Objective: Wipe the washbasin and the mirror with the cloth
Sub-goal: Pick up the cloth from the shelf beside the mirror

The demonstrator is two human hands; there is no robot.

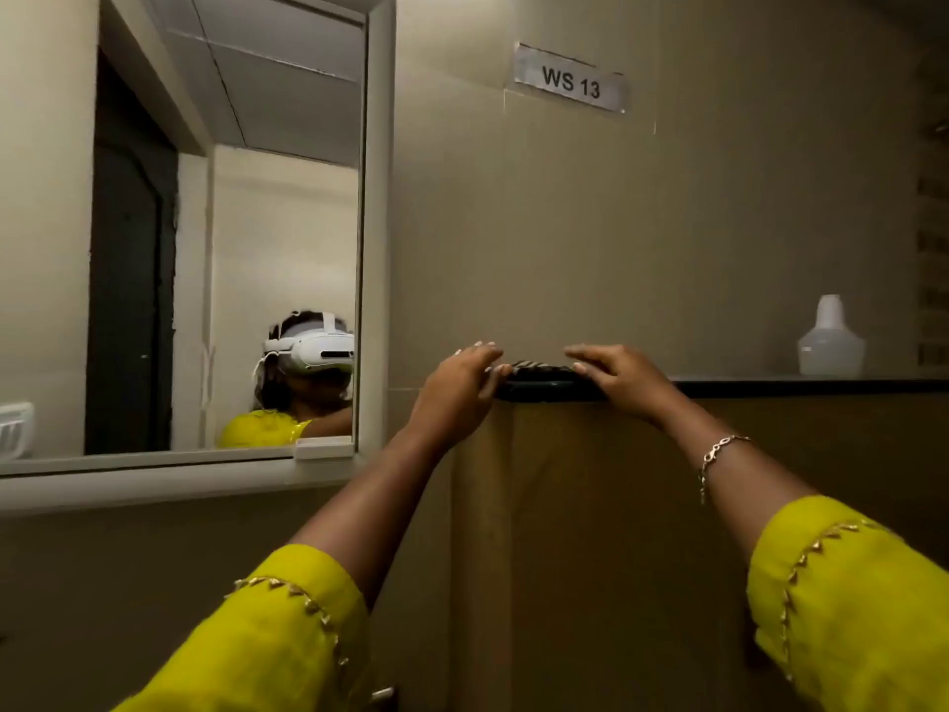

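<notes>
Free ledge (760, 386) (seemingly) up to bottle (831, 337)

Striped cloth (539, 368) on dark ledge (770, 385)

Your single head-worn wide-angle camera faces forward at a wall (693, 223) close ahead, about level with its dark ledge (796, 386), the mirror (231, 249) at frame left reflecting your headset (318, 346).

Striped cloth (536, 366) mostly out of sight atop the dark ledge (796, 386); mirror (231, 223) partly off-frame at left.
</notes>
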